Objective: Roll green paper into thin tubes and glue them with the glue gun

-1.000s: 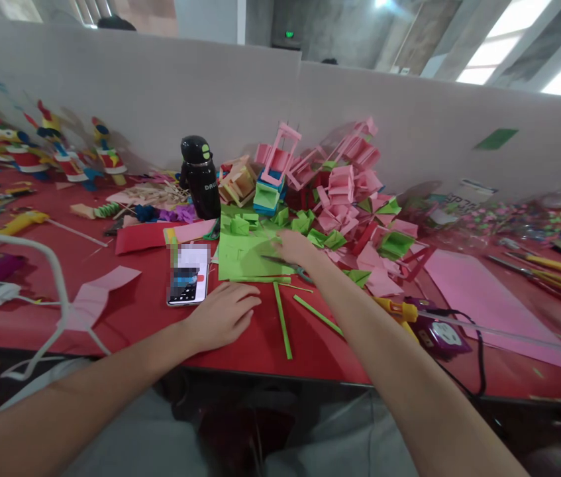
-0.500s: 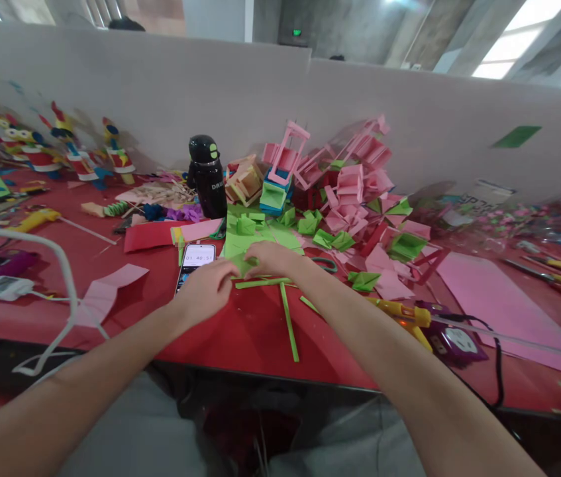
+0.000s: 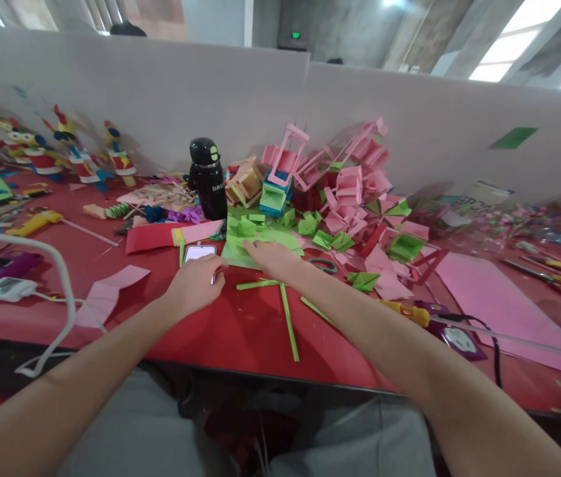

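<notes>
My left hand (image 3: 195, 283) is closed over a phone (image 3: 201, 251), its fingers bent round the phone's right edge; the lower part of the phone is hidden. My right hand (image 3: 273, 260) rests with fingers stretched out on green paper (image 3: 240, 255), and nothing shows in its grasp. Folded green paper pieces (image 3: 246, 226) lie just beyond its fingertips. Nearer to me, thin green paper strips (image 3: 289, 324) lie on the red table (image 3: 240, 338). Scissors with dark green handles (image 3: 323, 265) lie right of my right hand.
A black bottle (image 3: 207, 179) stands behind the phone. Pink paper models (image 3: 350, 185) are heaped at the back. Yellow glue guns (image 3: 36, 221) lie on both sides, with purple power strips (image 3: 452, 334) and cords. A white cable (image 3: 64, 285) loops at left. A pale partition (image 3: 161, 99) closes off the back.
My hands, which were together at a green paper piece, have moved apart. My left hand has gone left onto the phone, while my right hand has flattened on the green paper.
</notes>
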Tool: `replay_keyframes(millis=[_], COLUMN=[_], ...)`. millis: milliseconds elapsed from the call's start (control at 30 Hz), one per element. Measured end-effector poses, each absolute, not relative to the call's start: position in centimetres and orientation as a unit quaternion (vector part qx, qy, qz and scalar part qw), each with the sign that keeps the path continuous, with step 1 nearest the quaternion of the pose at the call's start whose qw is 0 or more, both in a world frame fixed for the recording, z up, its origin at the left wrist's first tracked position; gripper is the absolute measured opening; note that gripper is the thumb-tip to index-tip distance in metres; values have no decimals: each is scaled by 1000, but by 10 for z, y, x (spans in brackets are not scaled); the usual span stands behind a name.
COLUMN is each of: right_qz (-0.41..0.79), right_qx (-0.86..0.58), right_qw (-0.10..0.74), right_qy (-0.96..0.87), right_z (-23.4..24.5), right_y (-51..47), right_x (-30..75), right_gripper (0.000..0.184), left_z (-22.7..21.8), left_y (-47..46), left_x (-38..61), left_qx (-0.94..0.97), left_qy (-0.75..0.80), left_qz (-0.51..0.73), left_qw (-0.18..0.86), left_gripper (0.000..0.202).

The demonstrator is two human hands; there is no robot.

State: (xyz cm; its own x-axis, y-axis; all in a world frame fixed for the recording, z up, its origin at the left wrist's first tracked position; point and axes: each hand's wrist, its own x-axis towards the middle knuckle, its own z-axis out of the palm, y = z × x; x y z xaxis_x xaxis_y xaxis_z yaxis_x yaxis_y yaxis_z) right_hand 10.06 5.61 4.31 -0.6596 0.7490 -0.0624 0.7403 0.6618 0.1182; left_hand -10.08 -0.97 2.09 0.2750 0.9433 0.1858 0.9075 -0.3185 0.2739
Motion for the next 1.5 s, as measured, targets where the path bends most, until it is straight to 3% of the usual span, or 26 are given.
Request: replay_keyframes(millis=[133, 200, 300, 400, 600, 733, 833, 1000, 1067, 1167, 1267, 1433, 1500], right_qz=[8, 16, -8, -32, -56, -45, -19, -51, -122, -253, -326, -188, -194], right_qx=[516, 550, 590, 571, 507, 468, 398, 311, 283, 268, 279, 307, 332], right_qw=[-14, -60, -248, -379, -529, -549, -573, -525, -497, -427, -422, -521, -527], right_qy=[856, 833, 768, 727, 678, 691, 716, 791, 811, 826, 798, 774, 758], right_z=[49, 55, 64, 74, 102, 132, 145, 124, 109, 88, 73, 60, 59], right_y=[70, 81, 96, 104, 111, 97, 57, -30, -51, -62, -54, -24, -14], right_x=[107, 116, 132, 143, 150, 156, 157, 152, 151, 150, 149, 153, 158], right_gripper=[22, 29, 29, 30, 28, 23, 21, 15, 17, 19, 18, 12, 16], left_z=[16, 14, 14, 16, 15, 10, 10, 26, 36, 46, 48, 48, 50], left_y=[-9, -10, -12, -15, -13, -10, -10, -21, -27, -37, -43, -46, -46], left_x=[-101, -99, -96, -93, -94, -94, -91, -84, -83, -80, -75, -59, -54], left_qx=[804, 814, 827, 832, 832, 805, 747, 638, 625, 636, 634, 568, 527], left_qy=[565, 544, 518, 508, 501, 503, 484, 385, 371, 386, 367, 407, 431], left_qz=[178, 197, 208, 205, 215, 278, 395, 537, 521, 435, 392, 452, 473], left_qw=[52, 58, 74, 89, 105, 146, 227, 396, 447, 507, 557, 554, 559], left_gripper=[25, 26, 27, 27, 25, 23, 30, 96, 107, 81, 64, 62, 64])
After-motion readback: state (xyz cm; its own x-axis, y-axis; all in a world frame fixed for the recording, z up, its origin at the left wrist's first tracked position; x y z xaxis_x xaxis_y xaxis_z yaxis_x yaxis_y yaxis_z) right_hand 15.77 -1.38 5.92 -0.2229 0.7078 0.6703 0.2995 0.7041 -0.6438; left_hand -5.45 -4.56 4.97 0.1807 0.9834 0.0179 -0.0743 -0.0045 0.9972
